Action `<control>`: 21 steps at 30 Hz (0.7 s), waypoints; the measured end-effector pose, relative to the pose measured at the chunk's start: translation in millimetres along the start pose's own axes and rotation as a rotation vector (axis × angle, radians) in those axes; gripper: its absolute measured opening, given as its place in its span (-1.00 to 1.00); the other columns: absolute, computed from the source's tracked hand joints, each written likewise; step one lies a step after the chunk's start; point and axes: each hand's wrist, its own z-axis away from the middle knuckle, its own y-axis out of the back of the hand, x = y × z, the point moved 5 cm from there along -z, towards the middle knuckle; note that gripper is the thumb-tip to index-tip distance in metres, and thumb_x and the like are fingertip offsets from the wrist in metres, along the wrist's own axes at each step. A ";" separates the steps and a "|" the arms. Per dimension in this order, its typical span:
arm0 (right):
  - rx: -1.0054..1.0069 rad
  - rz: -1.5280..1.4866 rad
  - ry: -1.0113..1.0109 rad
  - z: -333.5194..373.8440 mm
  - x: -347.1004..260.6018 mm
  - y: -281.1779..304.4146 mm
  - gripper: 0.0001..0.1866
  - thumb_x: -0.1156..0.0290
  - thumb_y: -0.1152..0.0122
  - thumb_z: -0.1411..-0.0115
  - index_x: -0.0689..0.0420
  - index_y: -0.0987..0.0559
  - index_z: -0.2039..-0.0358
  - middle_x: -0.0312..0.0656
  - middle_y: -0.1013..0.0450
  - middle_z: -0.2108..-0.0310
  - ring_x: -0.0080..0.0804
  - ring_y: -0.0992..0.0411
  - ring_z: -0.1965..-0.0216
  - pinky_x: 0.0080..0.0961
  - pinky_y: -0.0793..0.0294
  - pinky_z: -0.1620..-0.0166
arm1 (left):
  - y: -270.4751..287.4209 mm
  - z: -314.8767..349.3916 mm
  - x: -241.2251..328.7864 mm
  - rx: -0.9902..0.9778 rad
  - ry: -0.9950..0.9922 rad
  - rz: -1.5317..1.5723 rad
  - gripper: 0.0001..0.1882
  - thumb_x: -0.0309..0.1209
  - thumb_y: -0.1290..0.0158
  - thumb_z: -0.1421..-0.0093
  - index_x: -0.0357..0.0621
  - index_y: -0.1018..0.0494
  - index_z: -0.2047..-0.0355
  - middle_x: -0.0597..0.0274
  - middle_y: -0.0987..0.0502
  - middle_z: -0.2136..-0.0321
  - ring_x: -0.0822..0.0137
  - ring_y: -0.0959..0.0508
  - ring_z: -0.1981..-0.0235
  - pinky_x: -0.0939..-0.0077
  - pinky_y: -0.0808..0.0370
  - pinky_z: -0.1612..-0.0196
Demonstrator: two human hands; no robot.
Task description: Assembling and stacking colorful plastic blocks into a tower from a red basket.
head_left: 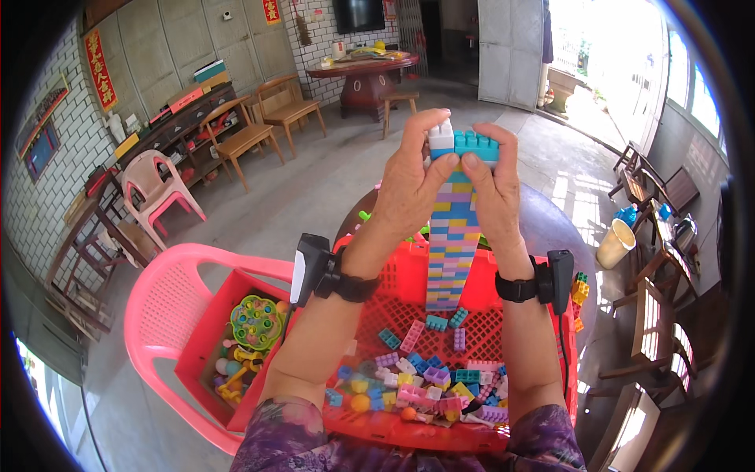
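Observation:
A tall, narrow tower of building bricks (452,244), in pink, yellow, blue, purple and white rows, rises from the red plastic crate toward me. At its top sit a white building brick (441,140) and a teal building brick (480,142), side by side. My left hand (413,173) grips the white brick, forefinger over its top and thumb at the near side. On the other side, my right hand (495,177) has thumb and forefinger closed on the teal brick. Below the hands, many loose bricks (429,385) lie scattered over the lattice floor of the crate (377,427).
To the left, a pink plastic chair (161,303) bears a red box (206,334) of toys. A round table (543,216) stands under the crate. Wooden chairs (653,322) line the right side, near a cream bucket (616,244). Farther back are wooden chairs (244,143) and a red table (370,82).

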 end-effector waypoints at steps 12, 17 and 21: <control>-0.242 0.473 0.017 -29.2 -22.1 17.1 -0.67 0.21 -0.04 -0.21 0.15 -0.40 0.12 -0.05 -0.36 0.33 -0.16 -0.38 0.29 -0.36 -0.36 0.20 | -11.7 -0.6 -7.1 0.256 0.012 0.313 -0.56 -0.41 -0.10 -0.17 -0.22 -0.22 -0.01 0.26 -0.38 0.25 0.50 -0.38 0.23 0.62 -0.36 0.16; -0.291 0.548 0.145 -51.0 -54.8 2.4 -0.70 0.21 -0.06 -0.18 0.18 -0.48 0.23 -0.07 -0.36 0.34 -0.14 -0.37 0.32 -0.32 -0.35 0.24 | -13.6 -0.9 -20.8 0.217 0.112 0.509 -0.57 -0.41 -0.18 -0.11 -0.28 -0.29 0.08 0.27 -0.46 0.33 0.52 -0.44 0.29 0.65 -0.40 0.21; -0.508 0.654 0.156 -57.5 -50.4 -12.6 -0.73 0.23 -0.05 -0.17 0.20 -0.52 0.33 -0.09 -0.39 0.39 -0.14 -0.36 0.30 -0.31 -0.35 0.26 | -17.0 1.9 -26.1 0.172 0.208 0.584 -0.64 -0.43 -0.21 -0.07 -0.30 -0.34 0.18 0.24 -0.50 0.34 0.52 -0.47 0.30 0.64 -0.43 0.24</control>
